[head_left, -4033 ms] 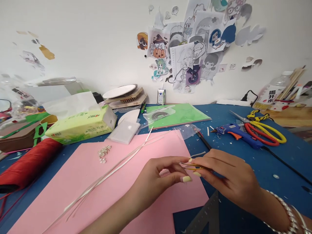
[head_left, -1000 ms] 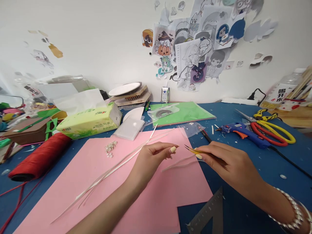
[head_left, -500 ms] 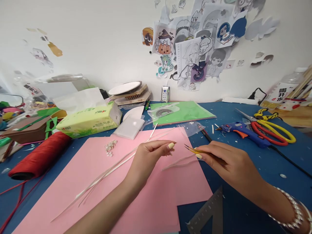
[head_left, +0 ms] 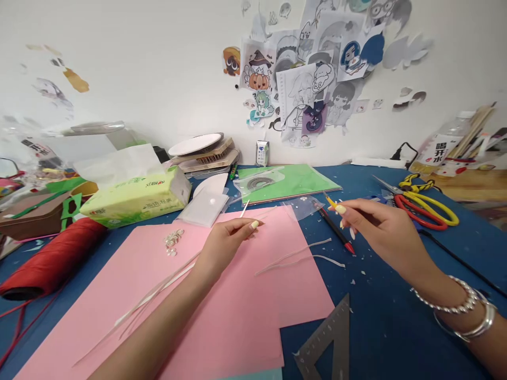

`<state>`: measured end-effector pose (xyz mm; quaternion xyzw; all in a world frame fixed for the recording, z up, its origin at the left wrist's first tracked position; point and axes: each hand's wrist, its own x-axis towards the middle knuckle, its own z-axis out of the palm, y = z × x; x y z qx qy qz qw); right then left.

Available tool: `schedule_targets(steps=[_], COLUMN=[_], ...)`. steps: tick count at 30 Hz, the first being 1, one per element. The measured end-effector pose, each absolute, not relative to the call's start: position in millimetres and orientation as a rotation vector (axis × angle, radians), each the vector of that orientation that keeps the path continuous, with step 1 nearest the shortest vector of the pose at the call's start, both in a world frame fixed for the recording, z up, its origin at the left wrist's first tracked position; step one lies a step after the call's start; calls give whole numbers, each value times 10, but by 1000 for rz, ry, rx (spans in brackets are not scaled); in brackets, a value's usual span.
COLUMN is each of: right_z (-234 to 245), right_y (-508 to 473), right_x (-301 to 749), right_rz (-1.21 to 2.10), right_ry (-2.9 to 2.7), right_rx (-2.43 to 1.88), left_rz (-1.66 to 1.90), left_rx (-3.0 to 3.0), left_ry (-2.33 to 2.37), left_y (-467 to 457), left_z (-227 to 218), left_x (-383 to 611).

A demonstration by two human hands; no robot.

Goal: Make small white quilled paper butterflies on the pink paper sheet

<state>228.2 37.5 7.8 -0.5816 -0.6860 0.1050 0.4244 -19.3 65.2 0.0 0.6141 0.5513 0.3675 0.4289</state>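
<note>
My left hand [head_left: 227, 243] is raised over pink paper sheets [head_left: 245, 311], thumb and forefinger pinched together. Whatever they hold, if anything, is too small to make out. Yellow-handled tweezers [head_left: 331, 201] are in my right hand [head_left: 382, 229], their tips pointing up and left, apart from my left hand. Long, thin whitish strips [head_left: 152, 295] lie on the pink paper under my left forearm. To its left is a small heap of pale coiled pieces [head_left: 173, 238]. A folded pale strip [head_left: 291, 260] lies between my hands.
A metal set square [head_left: 328, 338] lies at the front. Behind my right hand are red-and-yellow scissors [head_left: 420, 208] and a mostly hidden glue gun. A dark pen [head_left: 336, 232], green sheets [head_left: 301, 182], tissue pack [head_left: 138, 198] and red thread spool [head_left: 55, 258] surround the paper.
My right hand with the tweezers has moved up and right, away from my left hand, now covering most of the glue gun. The view has shifted slightly; my left hand stays pinched.
</note>
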Motion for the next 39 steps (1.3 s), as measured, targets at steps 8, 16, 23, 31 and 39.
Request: schedule_targets(steps=[8,16,23,31,39], right_z=[116,106,76,88,70], right_y=[364,383,361,338,330], right_x=[2304,2291,2313,2286,2243], right_rz=[370,334,296,250,197], right_ry=[-1642,-1674,-1715,-1725,-1765], right_rx=[-1462,-1473,-1443,-1435,-1368], left_rz=[869,893,872,843,840], left_rx=[1555,1556,1496,1557,1561], left_ry=[1385,1374,1305,1323,1356], left_y=[653,659,620,606,618], left_z=[-6,-4,27,46,13], left_x=[-205,-207,-181,-180,-196])
